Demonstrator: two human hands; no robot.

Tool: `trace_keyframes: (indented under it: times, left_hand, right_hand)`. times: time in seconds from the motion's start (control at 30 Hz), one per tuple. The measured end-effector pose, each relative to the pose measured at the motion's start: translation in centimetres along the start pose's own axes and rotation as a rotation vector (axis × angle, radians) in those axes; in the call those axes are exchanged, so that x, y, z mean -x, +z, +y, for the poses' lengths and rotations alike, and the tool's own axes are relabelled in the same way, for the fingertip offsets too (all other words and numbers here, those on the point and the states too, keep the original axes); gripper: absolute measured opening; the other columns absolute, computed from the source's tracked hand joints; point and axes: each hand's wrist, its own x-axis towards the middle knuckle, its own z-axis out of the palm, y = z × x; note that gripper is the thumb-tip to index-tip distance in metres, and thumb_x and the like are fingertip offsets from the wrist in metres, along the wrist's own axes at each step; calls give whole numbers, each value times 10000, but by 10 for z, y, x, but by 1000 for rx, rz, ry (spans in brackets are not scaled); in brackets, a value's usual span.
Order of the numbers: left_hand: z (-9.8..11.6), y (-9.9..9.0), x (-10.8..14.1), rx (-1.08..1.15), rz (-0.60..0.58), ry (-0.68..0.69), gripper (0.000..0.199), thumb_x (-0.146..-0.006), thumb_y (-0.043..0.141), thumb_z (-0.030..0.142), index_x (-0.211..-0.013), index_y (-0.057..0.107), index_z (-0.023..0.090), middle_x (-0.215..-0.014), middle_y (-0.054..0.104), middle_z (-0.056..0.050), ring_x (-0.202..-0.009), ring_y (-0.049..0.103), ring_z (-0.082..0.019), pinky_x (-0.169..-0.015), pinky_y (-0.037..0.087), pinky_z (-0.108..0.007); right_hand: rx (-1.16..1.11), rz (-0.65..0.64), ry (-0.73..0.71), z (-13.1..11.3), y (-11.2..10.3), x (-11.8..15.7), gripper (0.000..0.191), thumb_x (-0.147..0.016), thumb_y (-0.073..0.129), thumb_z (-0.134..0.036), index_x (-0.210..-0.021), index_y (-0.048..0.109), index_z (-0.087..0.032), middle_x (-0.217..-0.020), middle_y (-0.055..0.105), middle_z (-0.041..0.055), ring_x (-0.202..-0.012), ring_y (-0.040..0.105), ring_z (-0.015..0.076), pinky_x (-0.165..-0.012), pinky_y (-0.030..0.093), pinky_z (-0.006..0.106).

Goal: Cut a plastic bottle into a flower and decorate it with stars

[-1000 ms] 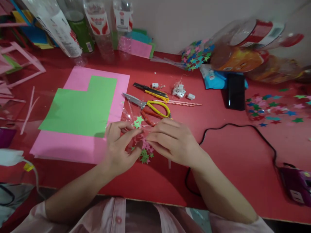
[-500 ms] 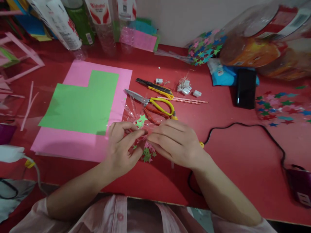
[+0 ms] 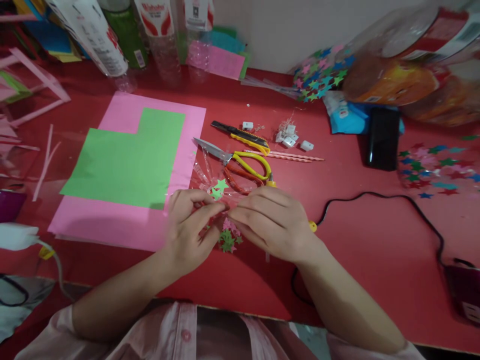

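My left hand [image 3: 193, 227] and my right hand [image 3: 272, 222] meet fingertip to fingertip near the middle of the view. Both are closed in a pinch; what they hold is too small to make out. Just beyond my left fingertips lie light green stars [image 3: 219, 188] on clear plastic. Between and below the hands is a small pile of green and pink stars [image 3: 227, 240]. Scissors [image 3: 249, 165] with yellow and red handles rest beyond the hands, beside a yellow and black cutter [image 3: 242, 136].
Green paper [image 3: 123, 167] lies on pink sheets [image 3: 108, 225] at left. Bottles [image 3: 159, 45] stand behind. A black phone [image 3: 382, 138], a blue packet [image 3: 347, 116], bagged stars [image 3: 438, 170] and a black cord [image 3: 375, 193] are at right. Pink twisted sticks [image 3: 292, 157] lie beyond the scissors.
The view has shifted very slightly, so the objects appear a little further right. Both hands keep nearly the same pinched pose.
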Motion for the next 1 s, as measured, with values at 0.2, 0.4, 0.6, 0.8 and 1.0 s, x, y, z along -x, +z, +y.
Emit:
trace_keyframes:
  times: [0.2, 0.4, 0.6, 0.8, 1.0]
  left_hand:
    - [0, 2, 1, 34, 8, -17, 148, -798, 603, 163, -931, 637, 216, -889, 597, -39, -842, 544, -164, -737, 457, -343]
    - [1, 2, -1, 56, 26, -32, 151, -782, 591, 124, -897, 638, 210, -881, 589, -35, -830, 548, -157, -734, 461, -335]
    - [1, 1, 0, 105, 17, -59, 155, -768, 571, 132, -894, 632, 200, -905, 579, -44, -856, 549, -168, -753, 479, -353]
    - [1, 0, -3, 103, 12, -62, 114, -840, 533, 158, -892, 623, 203, -877, 573, -43, -848, 553, -156, -736, 483, -325]
    - [-1, 2, -3, 106, 9, -93, 100, -854, 525, 166, -888, 615, 190, -889, 567, -40, -867, 541, -154, -761, 468, -328]
  right_hand:
    - [6, -6, 34, -2, 1, -1, 88, -878, 557, -162, -867, 644, -171, -728, 643, 33, -695, 558, 152, -651, 475, 303]
    - [-9, -3, 62, -4, 2, -3, 88, -870, 553, -137, -844, 631, -168, -749, 657, 45, -698, 562, 154, -660, 482, 305]
    - [-26, 17, 84, -5, 6, -3, 106, -875, 530, -138, -853, 625, -178, -765, 662, 44, -703, 566, 156, -657, 480, 308]
    - [-30, 47, 108, -7, 9, -4, 105, -871, 534, -138, -831, 621, -181, -760, 666, 47, -705, 559, 162, -647, 471, 303]
    - [-60, 80, 179, -9, 14, -4, 90, -874, 527, -143, -889, 612, -168, -776, 660, 53, -730, 559, 173, -681, 476, 316]
